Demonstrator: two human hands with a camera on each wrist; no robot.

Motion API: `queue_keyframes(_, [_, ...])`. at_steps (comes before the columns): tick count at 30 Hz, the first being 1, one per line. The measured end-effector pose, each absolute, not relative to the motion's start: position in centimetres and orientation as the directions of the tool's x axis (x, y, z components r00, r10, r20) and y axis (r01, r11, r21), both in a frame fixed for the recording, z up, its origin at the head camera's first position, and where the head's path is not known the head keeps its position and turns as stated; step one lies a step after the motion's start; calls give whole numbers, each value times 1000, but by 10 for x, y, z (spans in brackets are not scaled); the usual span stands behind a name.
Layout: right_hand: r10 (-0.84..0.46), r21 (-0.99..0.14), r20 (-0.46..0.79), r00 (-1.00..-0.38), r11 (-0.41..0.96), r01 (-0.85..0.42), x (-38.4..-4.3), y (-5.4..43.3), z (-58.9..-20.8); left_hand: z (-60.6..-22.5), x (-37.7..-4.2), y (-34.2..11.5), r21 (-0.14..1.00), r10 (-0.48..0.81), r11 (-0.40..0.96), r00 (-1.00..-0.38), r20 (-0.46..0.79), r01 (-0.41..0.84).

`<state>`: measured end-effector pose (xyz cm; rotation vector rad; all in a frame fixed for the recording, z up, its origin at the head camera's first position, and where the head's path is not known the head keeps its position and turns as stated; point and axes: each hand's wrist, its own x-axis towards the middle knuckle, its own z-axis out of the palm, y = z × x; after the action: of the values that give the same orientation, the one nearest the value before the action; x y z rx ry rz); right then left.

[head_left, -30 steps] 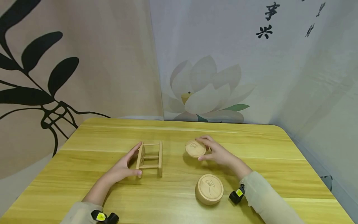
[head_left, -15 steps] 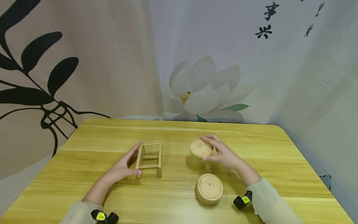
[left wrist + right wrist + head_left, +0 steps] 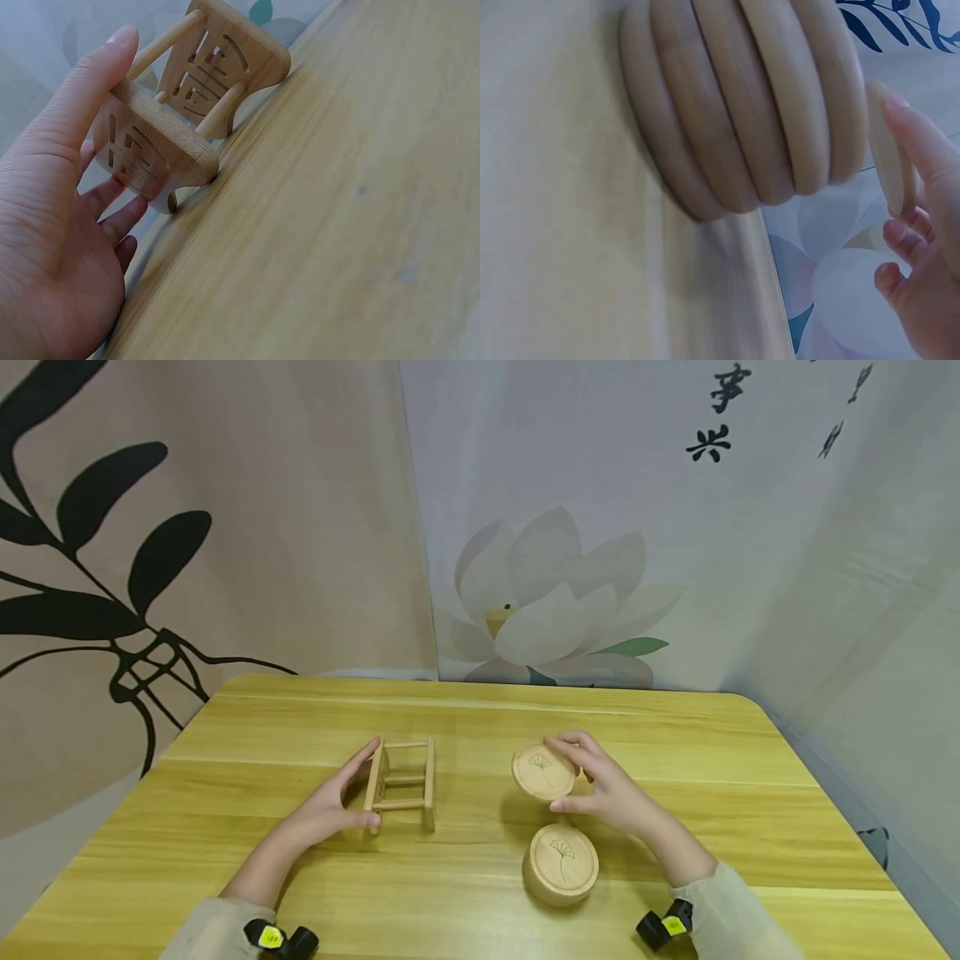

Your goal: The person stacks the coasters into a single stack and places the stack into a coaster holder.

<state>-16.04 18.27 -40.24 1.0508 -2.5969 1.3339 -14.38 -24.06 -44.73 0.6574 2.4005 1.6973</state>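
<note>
My left hand (image 3: 327, 810) grips the near side panel of a small wooden coaster rack (image 3: 405, 805), which stands on the table. In the left wrist view, the thumb lies over the panel's top edge and the fingers are against its carved outer face. My right hand (image 3: 611, 785) pinches a round wooden coaster (image 3: 543, 772) by its edge, above the table. A ginkgo leaf is engraved on the coaster. Just in front of it sits a stack of several matching coasters (image 3: 562, 864), whose layered edges (image 3: 742, 112) fill much of the right wrist view.
The wooden table (image 3: 420, 910) has rounded far corners. A cloth backdrop (image 3: 337, 527) with printed leaves, a lotus and dark characters hangs behind it. A small black wrist camera (image 3: 663, 925) sits on the right cuff, another wrist camera (image 3: 282, 939) on the left.
My right hand has carried the coaster to the right and closer to me, nearer the stack. The left hand, the rack and the stack stay where they were.
</note>
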Motion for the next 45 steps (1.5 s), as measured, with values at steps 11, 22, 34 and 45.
queue_keyframes(11, [-548, -708, 311, -777, 411, -574, -143, 188, -402, -448, -144, -241, 914, 411, 292, -900, 147, 283])
queue_keyframes(22, [-570, -680, 336, -750, 404, -611, -125, 195, -405, -448, -144, -240, 917, 409, 292, -902, 137, 272])
queue_keyframes(34, [-591, -643, 361, -722, 404, -651, -110, 205, -414, -447, -144, -241, 918, 409, 291, -902, 135, 269])
queue_keyframes(45, [-585, -654, 324, -743, 430, -623, -97, 206, -415, -448, -145, -241, 919, 412, 289, -901, 134, 269])
